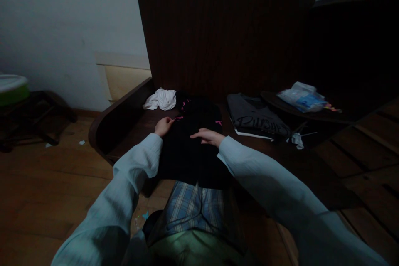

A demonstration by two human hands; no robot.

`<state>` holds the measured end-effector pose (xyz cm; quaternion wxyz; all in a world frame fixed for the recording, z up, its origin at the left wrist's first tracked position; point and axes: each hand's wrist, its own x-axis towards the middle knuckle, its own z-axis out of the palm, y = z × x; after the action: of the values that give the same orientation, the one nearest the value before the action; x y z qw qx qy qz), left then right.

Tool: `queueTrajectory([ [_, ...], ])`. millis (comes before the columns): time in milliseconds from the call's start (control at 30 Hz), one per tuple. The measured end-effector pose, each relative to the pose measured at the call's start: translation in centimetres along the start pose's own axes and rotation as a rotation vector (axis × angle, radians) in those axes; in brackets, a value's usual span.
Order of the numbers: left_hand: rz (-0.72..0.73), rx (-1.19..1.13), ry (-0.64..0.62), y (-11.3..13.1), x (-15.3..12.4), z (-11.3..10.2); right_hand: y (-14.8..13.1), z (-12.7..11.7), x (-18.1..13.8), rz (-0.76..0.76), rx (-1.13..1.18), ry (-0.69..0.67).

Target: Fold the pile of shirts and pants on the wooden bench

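A black garment with pink marks (190, 145) lies spread on a dark wooden surface (124, 129) in front of me. My left hand (163, 126) is closed, its fingers pinching the garment's left edge near a pink mark. My right hand (207, 136) rests flat on the middle of the garment, fingers stretched out to the left. Both arms wear pale blue sleeves.
A crumpled white cloth (161, 99) lies at the back left of the surface. A folded grey shirt with lettering (255, 118) sits to the right, with a plastic packet (301, 97) beyond it. A dark wooden panel (218, 29) rises behind. A green-and-white tub (11, 88) stands far left.
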<state>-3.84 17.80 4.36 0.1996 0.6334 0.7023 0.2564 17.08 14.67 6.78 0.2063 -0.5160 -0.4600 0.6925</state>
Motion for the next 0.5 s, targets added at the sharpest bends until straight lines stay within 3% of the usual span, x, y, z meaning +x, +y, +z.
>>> queueTrajectory([
  [267, 0.09, -0.353, -0.031, -1.1, -0.4, 0.2, 0.2, 0.1, -0.2, -0.029, -0.041, -0.012],
  [400, 0.116, -0.387, -0.039, -1.2, -0.1, 0.2, -0.1, 0.1, -1.6, -0.076, -0.169, -0.129],
  [500, 0.122, -0.389, -0.025, -1.2, -0.2, 0.2, 0.1, 0.3, -1.7, -0.09, -0.249, -0.098],
])
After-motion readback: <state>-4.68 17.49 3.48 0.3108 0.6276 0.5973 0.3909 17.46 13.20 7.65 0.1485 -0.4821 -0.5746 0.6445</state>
